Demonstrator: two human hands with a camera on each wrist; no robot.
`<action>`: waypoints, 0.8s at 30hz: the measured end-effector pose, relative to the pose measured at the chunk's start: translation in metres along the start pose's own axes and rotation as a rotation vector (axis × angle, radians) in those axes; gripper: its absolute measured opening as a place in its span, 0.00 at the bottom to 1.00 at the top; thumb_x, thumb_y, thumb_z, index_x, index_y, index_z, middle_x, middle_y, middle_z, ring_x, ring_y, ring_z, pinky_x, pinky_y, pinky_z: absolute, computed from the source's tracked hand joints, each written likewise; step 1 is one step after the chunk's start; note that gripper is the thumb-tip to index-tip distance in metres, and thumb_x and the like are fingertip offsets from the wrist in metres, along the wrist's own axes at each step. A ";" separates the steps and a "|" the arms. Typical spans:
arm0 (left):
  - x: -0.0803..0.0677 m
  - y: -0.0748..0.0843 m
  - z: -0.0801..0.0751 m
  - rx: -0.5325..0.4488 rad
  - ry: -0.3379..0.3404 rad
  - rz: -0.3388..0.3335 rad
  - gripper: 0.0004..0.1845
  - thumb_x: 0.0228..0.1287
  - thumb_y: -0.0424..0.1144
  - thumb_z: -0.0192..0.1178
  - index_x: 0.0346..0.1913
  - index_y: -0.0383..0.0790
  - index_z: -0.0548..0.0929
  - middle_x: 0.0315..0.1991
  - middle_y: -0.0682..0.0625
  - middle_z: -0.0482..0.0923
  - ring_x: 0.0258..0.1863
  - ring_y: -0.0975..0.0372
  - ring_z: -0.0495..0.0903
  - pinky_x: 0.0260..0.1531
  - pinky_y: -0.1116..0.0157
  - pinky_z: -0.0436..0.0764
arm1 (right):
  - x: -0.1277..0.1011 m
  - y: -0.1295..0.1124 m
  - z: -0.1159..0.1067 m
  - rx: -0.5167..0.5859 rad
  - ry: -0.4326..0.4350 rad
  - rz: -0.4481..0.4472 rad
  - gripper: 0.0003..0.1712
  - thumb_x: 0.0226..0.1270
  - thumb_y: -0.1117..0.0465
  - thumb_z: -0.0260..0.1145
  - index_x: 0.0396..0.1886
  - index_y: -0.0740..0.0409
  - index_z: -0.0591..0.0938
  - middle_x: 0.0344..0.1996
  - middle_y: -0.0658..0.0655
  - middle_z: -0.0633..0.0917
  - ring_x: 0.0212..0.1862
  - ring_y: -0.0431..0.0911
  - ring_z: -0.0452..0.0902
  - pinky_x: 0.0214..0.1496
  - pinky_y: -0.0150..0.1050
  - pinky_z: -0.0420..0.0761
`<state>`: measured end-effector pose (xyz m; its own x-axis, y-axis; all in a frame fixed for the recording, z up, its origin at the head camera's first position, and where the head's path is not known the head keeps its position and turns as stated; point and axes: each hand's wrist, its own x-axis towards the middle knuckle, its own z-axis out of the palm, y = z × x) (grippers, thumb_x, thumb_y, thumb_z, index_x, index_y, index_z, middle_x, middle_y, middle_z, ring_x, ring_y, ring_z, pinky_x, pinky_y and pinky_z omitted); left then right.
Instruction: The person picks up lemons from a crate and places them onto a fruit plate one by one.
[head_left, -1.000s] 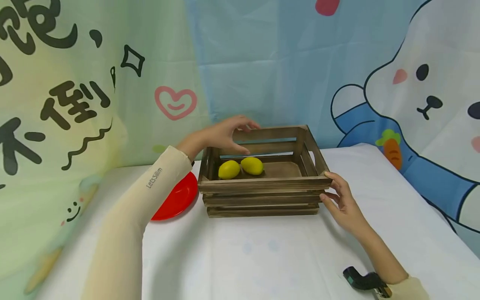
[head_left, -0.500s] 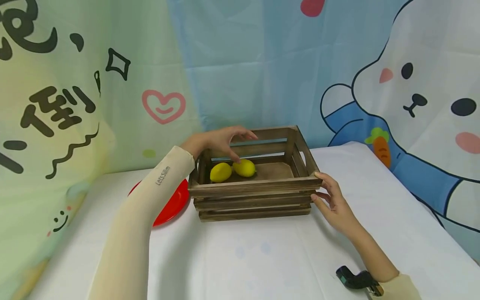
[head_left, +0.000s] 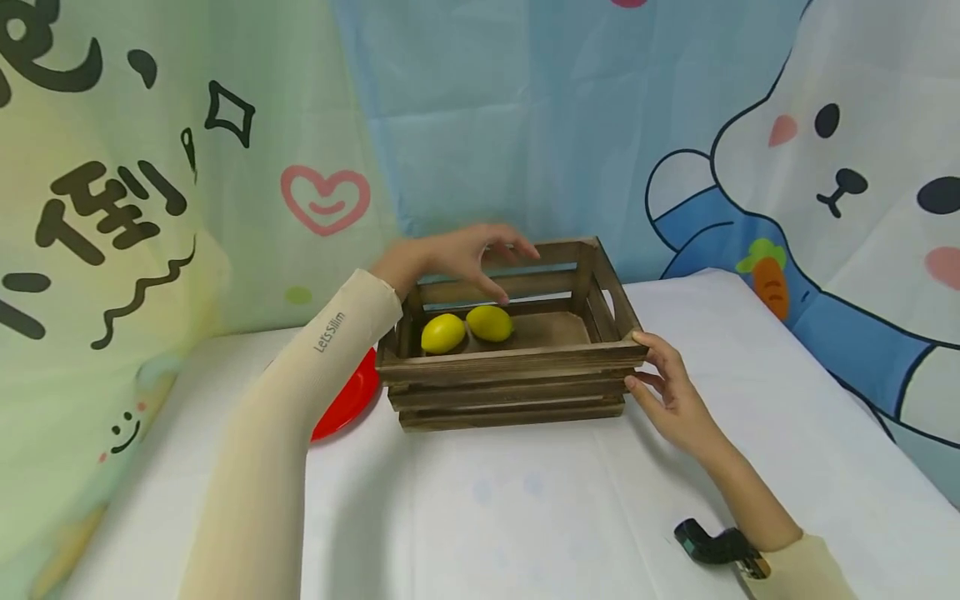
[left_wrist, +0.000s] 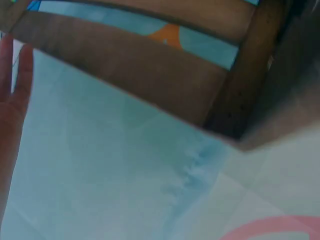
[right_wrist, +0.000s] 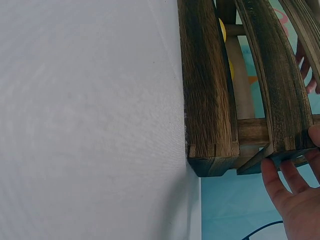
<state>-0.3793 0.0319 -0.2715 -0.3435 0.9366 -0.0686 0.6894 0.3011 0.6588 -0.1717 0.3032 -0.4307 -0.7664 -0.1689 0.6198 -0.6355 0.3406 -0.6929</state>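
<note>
In the head view a slatted brown wooden crate [head_left: 510,367] stands on the table. Two yellow lemons lie side by side on its floor: a left lemon [head_left: 443,334] and a right lemon [head_left: 491,323]. Over the crate's left part hovers my left hand [head_left: 476,257], thumb and fingers spread apart with nothing between them. The left wrist view has some of its fingers [left_wrist: 20,90] near the crate's slats. My right hand [head_left: 675,404] holds the crate's front right corner, thumb in front; the right wrist view shows its fingertips [right_wrist: 272,172] against the end.
A red plate [head_left: 348,400] lies left of the crate, partly behind my left forearm. White cloth [head_left: 525,508] covers the table. A printed curtain [head_left: 480,117] hangs just behind the crate. A black strapped device [head_left: 712,543] sits on my right wrist.
My left hand dipped towards the right lemon, then rose and shifted right, holding nothing. Both lemons stay in the crate. The right hand keeps its hold; the head view has shifted slightly.
</note>
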 end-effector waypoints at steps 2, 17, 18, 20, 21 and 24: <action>0.006 -0.006 0.004 -0.028 -0.017 0.002 0.39 0.52 0.31 0.74 0.67 0.33 0.69 0.68 0.44 0.64 0.65 0.52 0.69 0.66 0.60 0.68 | -0.001 0.001 0.000 -0.001 -0.002 0.000 0.44 0.55 0.90 0.54 0.71 0.65 0.55 0.63 0.40 0.64 0.59 0.34 0.66 0.59 0.20 0.68; 0.007 -0.050 0.036 -0.201 -0.143 -0.293 0.39 0.57 0.28 0.69 0.71 0.49 0.67 0.73 0.56 0.56 0.74 0.55 0.53 0.70 0.53 0.61 | -0.010 -0.001 0.010 0.010 -0.005 -0.003 0.44 0.55 0.89 0.55 0.70 0.64 0.57 0.66 0.41 0.62 0.60 0.34 0.65 0.59 0.20 0.68; 0.008 -0.049 0.035 -0.194 -0.159 -0.296 0.39 0.57 0.28 0.69 0.71 0.48 0.67 0.74 0.55 0.56 0.75 0.55 0.53 0.70 0.53 0.61 | -0.009 -0.001 0.009 0.004 -0.002 -0.007 0.44 0.55 0.90 0.55 0.70 0.65 0.57 0.66 0.41 0.62 0.60 0.34 0.65 0.59 0.20 0.69; 0.011 -0.047 0.032 -0.157 -0.190 -0.297 0.39 0.58 0.28 0.69 0.71 0.48 0.66 0.74 0.54 0.55 0.75 0.55 0.52 0.71 0.53 0.59 | -0.008 -0.002 0.007 -0.006 0.005 -0.014 0.44 0.54 0.90 0.55 0.70 0.65 0.57 0.66 0.41 0.62 0.61 0.34 0.65 0.59 0.20 0.69; 0.013 -0.046 0.030 -0.147 -0.207 -0.306 0.39 0.58 0.28 0.68 0.72 0.48 0.66 0.75 0.53 0.54 0.75 0.54 0.51 0.72 0.53 0.58 | -0.006 -0.002 0.006 -0.015 0.010 -0.016 0.44 0.54 0.90 0.55 0.70 0.65 0.57 0.66 0.41 0.62 0.61 0.33 0.65 0.59 0.20 0.68; 0.019 -0.044 0.026 -0.086 -0.285 -0.329 0.40 0.60 0.29 0.66 0.74 0.49 0.63 0.77 0.52 0.50 0.76 0.54 0.47 0.73 0.53 0.53 | -0.003 -0.002 0.002 -0.033 0.023 -0.023 0.44 0.53 0.90 0.56 0.70 0.65 0.57 0.66 0.40 0.62 0.61 0.33 0.65 0.59 0.19 0.68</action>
<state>-0.3995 0.0413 -0.3213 -0.3379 0.8090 -0.4810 0.5131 0.5867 0.6264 -0.1684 0.3015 -0.4323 -0.7492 -0.1562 0.6437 -0.6490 0.3672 -0.6663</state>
